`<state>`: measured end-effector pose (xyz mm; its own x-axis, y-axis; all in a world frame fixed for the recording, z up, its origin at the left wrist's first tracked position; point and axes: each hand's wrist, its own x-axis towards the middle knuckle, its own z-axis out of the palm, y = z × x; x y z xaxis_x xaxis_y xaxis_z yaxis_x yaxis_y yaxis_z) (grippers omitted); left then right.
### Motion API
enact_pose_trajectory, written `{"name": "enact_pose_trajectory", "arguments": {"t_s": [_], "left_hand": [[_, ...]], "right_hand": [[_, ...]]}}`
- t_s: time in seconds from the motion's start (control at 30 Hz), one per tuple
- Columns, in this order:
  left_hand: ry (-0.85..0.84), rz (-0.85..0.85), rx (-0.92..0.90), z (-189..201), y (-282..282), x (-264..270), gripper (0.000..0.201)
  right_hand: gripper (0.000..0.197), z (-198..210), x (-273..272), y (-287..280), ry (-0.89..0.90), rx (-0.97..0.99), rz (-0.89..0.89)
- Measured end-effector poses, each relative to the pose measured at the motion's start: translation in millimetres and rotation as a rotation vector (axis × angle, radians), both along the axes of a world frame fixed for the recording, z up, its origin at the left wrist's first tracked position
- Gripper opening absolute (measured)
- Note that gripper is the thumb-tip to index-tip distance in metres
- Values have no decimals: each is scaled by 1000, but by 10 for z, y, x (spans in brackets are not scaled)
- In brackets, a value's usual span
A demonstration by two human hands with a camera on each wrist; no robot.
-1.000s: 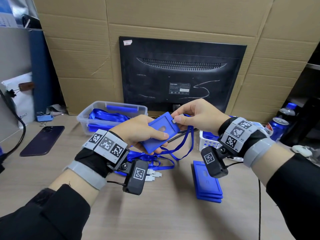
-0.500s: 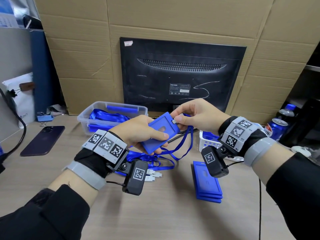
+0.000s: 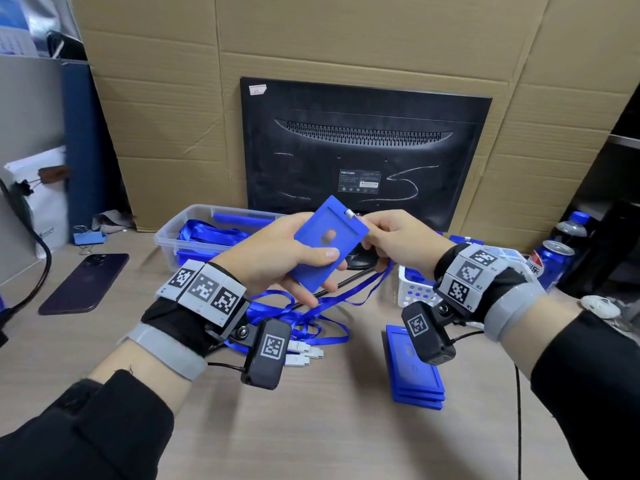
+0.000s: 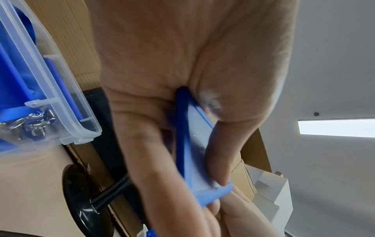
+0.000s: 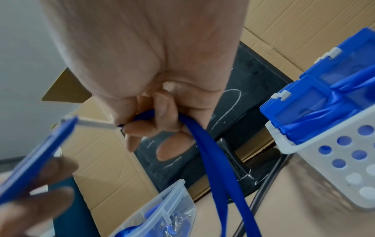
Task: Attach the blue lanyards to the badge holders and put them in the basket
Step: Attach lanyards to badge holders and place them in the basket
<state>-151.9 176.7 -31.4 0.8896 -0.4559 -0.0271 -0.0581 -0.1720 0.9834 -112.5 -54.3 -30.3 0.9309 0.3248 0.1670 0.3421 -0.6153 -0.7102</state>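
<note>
head view: left hand (image 3: 277, 258) fingers clamped on the badge holder (image 3: 329, 242) above the table, right hand (image 3: 398, 237) fingers pinching the lanyard (image 5: 213, 152) clip at its 1 o'clock corner; brace the holder steady and press squarely.

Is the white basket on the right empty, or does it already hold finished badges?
Not empty. The white basket already holds blue badge holders with white clips and lanyard ribbon, standing above its rim. Their number cannot be told.

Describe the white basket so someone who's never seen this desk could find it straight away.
Start at the black monitor standing against the cardboard. The white basket sits on the desk at its right foot, behind the right hand. Unlike the clear bin left, it has round holes and holds finished badge holders.
</note>
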Motion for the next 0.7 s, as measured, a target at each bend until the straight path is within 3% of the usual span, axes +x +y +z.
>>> {"name": "enact_pose_trajectory", "arguments": {"t_s": [0.13,0.23,0.4,0.5,0.6,0.7], "left_hand": [[-42,174,-55,-5,-25,81,28],[-78,270,119,-81,-10,159,35],[-107,112,486,-150,52,164,34],[-117,-44,586,-118,58,138,28],[-109,-141,526,-80,86,131,19],[-56,-124,284,-56,98,105,19]], "right_hand": [[31,8,-62,109,81,-198,174],[32,61,-69,196,68,-357,232],[34,144,-3,269,-132,-392,189],[34,143,29,241,-192,-357,136],[39,72,57,175,-195,-295,106],[41,-28,96,100,-157,-234,105]]}}
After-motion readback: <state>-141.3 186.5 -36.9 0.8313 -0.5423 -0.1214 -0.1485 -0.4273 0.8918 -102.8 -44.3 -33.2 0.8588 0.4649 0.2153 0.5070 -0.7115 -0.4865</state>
